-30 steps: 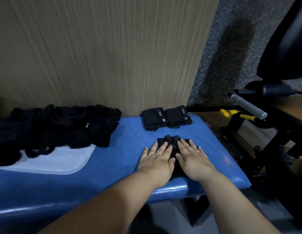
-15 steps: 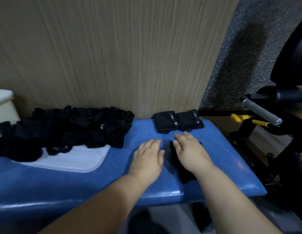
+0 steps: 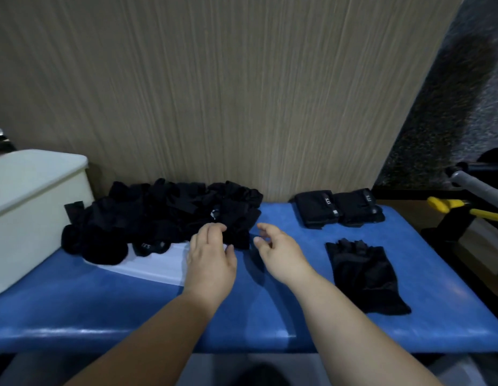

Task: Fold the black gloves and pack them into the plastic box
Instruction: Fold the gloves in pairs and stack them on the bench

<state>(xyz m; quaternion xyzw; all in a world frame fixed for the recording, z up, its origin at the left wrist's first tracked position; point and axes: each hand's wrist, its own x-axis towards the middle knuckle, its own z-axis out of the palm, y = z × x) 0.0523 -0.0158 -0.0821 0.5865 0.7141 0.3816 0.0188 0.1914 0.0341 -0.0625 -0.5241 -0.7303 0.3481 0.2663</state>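
Our left hand [image 3: 211, 257] lies over the near right edge of the pile of black gloves [image 3: 164, 213], its fingers [image 3: 214, 229] bent down onto the cloth. The blur keeps us from telling whether they pinch a glove or only touch it. Our right hand [image 3: 278, 252] hovers just beside the pile's right edge, its fingers [image 3: 266, 228] loosely curled and a little spread, holding nothing.

The pile sits toward the back edge of the blue tabletop [image 3: 103, 302], left of the middle, partly on a white tray [image 3: 158, 266]. The plastic box [image 3: 27, 207] stands at the left edge, near the pile. We cannot see inside it.

Near the front right corner one flat glove [image 3: 364, 271] lies spread out, fingertips toward the back. Behind it, at the back edge, we see two folded gloves [image 3: 317, 208] side by side and touching. Past the right edge are yellow handles [image 3: 448, 204].
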